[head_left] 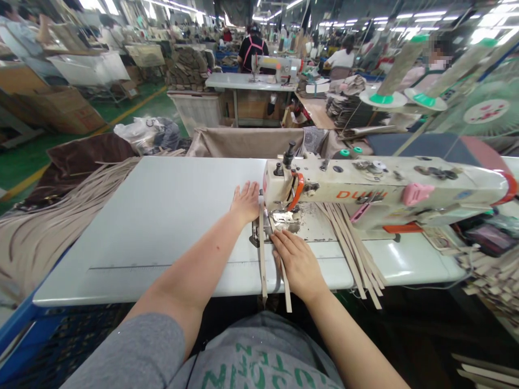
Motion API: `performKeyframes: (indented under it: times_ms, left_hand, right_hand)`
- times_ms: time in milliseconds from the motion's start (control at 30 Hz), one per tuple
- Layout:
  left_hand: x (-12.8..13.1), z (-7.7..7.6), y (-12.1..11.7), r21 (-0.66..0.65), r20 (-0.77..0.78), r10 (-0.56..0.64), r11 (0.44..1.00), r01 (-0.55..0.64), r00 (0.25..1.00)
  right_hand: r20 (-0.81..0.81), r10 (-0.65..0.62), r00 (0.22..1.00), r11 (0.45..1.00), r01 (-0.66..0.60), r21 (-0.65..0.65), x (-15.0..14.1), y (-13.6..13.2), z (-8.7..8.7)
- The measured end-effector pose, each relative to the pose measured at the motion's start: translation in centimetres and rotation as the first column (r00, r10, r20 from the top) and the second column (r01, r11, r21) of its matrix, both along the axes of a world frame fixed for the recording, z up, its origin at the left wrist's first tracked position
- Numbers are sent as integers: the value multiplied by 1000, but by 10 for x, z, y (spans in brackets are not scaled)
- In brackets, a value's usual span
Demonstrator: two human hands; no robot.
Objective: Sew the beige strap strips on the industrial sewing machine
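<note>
A sewing machine (381, 181) stands on the white table, its head above the metal needle plate (284, 217). My left hand (245, 202) lies flat with fingers spread, left of the machine head, its fingertips close to a narrow beige strip (261, 254) that runs toward me over the table's front edge. My right hand (299, 262) rests flat in front of the needle plate, fingers stretched forward. A second beige strip (287, 294) passes beside and partly under its thumb side and hangs over the edge. The underside of the right hand is hidden.
Several beige strips (357, 248) lie under the machine arm. A large bundle of strips (68, 210) hangs at the table's left; more strips (494, 283) are stacked at right. Thread cones (401, 67) and a fan (486, 108) stand behind. Other people work farther off.
</note>
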State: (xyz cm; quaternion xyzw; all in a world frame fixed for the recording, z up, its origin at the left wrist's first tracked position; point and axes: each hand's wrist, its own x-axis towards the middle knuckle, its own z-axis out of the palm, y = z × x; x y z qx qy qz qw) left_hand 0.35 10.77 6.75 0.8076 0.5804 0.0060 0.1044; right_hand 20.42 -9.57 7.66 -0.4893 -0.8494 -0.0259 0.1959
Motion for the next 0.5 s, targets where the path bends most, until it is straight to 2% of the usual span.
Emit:
performKeyframes:
  times_ms: [500]
  left_hand:
    - [3,0,-2,-13,41,80,997,-79,996]
  right_hand:
    - [19,-22,1000,998,23,-52,-2,-3,3]
